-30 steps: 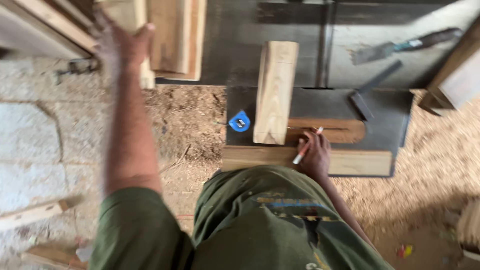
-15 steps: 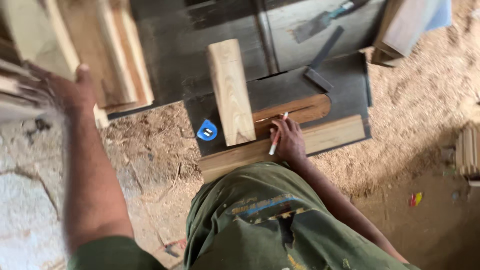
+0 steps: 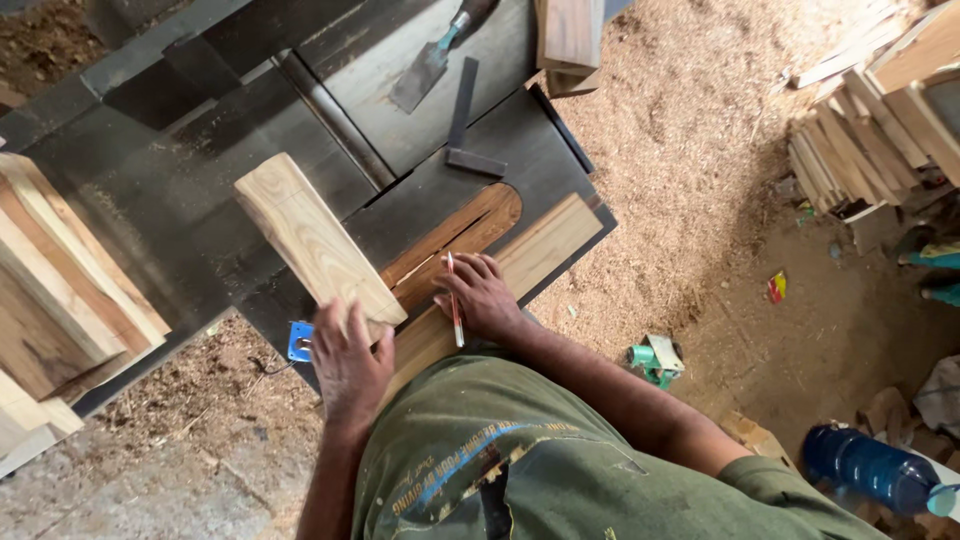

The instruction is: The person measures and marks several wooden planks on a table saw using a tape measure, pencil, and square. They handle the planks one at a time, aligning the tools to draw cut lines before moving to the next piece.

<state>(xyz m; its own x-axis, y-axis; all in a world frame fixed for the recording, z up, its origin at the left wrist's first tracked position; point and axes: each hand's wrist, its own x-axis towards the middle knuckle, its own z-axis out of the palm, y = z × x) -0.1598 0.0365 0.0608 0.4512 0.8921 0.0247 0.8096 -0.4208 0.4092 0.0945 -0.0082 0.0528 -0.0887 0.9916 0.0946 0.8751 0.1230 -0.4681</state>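
Note:
My left hand (image 3: 347, 362) grips the near end of a pale wooden block (image 3: 312, 240) that lies on the dark metal machine table (image 3: 200, 190). My right hand (image 3: 483, 297) rests on a flat wooden board (image 3: 530, 250) at the table's near edge and holds a white pencil (image 3: 454, 300) between its fingers. A brown rounded wood piece (image 3: 470, 225) lies just beyond the right hand. A blue tape measure (image 3: 299, 341) sits partly hidden under my left hand.
A try square (image 3: 463, 125) and a trowel-like scraper (image 3: 430, 60) lie further back on the table. Stacked planks (image 3: 60, 290) stand at the left, more wood strips (image 3: 860, 130) at the right. Sawdust covers the floor; a blue bottle (image 3: 875, 470) lies at the lower right.
My left hand has left the plank stack at the left and come down onto the near end of the pale block. My right hand stays on the board with the pencil.

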